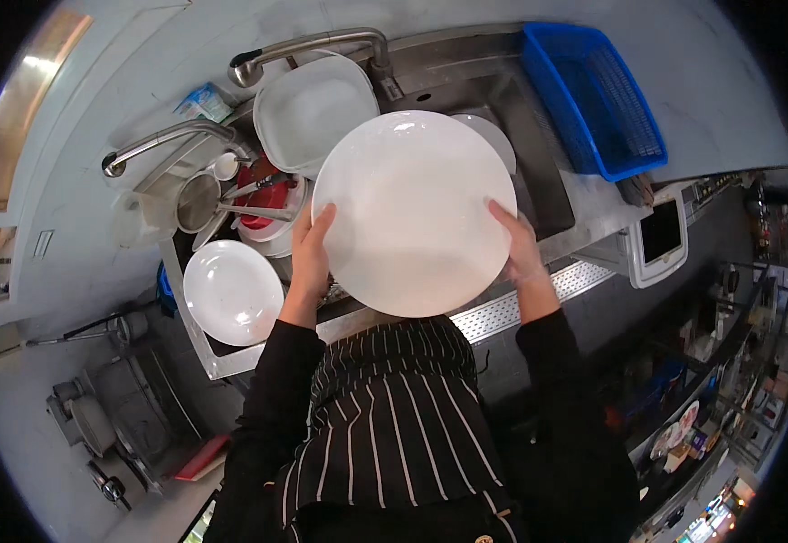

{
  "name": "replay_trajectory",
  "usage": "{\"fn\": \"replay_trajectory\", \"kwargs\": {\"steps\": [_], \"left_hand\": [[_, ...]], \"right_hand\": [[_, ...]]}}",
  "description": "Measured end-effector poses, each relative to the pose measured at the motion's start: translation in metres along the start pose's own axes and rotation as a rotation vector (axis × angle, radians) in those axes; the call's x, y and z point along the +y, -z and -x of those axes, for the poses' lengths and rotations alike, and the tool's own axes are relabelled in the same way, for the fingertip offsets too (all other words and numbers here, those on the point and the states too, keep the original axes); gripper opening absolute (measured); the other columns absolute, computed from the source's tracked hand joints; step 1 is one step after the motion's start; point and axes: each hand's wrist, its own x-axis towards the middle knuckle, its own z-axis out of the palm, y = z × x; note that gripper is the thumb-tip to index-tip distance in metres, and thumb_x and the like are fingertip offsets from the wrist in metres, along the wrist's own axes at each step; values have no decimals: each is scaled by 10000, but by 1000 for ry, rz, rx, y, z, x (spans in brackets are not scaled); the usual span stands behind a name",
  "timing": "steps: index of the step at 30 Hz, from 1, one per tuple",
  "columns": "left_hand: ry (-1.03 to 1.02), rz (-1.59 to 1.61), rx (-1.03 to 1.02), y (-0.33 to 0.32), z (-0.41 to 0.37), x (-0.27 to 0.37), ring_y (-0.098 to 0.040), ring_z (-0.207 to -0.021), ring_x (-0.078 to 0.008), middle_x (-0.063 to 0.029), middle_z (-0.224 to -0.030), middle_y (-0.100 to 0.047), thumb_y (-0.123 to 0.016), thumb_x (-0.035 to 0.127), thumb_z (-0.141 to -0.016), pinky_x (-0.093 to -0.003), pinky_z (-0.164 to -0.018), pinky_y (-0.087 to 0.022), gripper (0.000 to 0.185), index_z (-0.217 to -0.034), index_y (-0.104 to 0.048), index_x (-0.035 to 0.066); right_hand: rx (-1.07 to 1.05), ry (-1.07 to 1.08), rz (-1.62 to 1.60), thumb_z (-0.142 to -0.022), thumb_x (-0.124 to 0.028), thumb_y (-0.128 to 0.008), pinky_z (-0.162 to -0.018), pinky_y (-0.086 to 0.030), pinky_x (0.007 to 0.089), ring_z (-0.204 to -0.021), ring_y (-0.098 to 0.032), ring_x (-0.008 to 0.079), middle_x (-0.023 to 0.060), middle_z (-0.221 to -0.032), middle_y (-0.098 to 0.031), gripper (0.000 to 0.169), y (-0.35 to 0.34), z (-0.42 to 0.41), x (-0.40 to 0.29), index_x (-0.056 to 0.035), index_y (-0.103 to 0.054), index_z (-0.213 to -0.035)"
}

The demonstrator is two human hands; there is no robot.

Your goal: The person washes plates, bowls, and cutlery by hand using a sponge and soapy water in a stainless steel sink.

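A large round white plate (414,210) is held up over the front edge of the steel sink, its upper face towards me. My left hand (312,248) grips its left rim with the thumb on top. On the opposite rim, my right hand (519,241) holds it the same way, fingers hidden beneath. Behind the plate, another white dish (492,136) lies partly covered in the sink basin (543,163). Up and to the left sits a squarish white dish (316,112) under a steel faucet (326,41).
At left, a white oval plate (233,292) rests near the counter corner. Beyond it are a strainer (198,202), a red dish (262,200), a white cup (225,166) and a second faucet (170,136). A blue plastic basket (594,102) stands right of the basin, near a white bin (662,234).
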Motion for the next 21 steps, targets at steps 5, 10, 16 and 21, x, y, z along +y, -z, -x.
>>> {"fn": "replay_trajectory", "kwargs": {"steps": [5,10,16,21], "left_hand": [[70,90,-35,-11,29,-39,-651,-1113,-217,-134,-1253,-652,-597,257,-1021,-355,-942,-519,480,-1394,-520,-36],[-35,-49,-141,-31,36,-30,-596,-1222,-231,-148,-1356,-599,-567,283,-1039,-362,-1032,-472,551,-1461,-458,-54],[-387,-432,-275,-65,32,-34,-308,-1519,-276,-192,-1634,-338,-551,311,-1037,-399,-1233,-239,754,-1620,-215,-30],[-363,-386,-230,-82,45,-21,-286,-1533,-289,-193,-1670,-281,-565,294,-1036,-410,-1242,-234,798,-1639,-144,-15]], "right_hand": [[269,196,76,-979,-211,-715,-1019,-511,385,-1225,-626,265,159,-1342,-628,590,-2,2,40,49,-473,-1449],[279,682,1329,-922,-360,-727,-1193,-299,526,-1469,-354,415,283,-1563,-387,794,0,-10,34,35,-400,-1528],[-297,776,1398,-1018,-442,-536,-1224,-123,645,-1562,-169,441,231,-1689,-204,727,-69,-10,49,-26,-354,-1585],[65,628,1461,-1042,-444,-499,-1231,-72,650,-1580,-77,440,202,-1724,-81,785,-44,-85,34,-64,-179,-1650]]}}
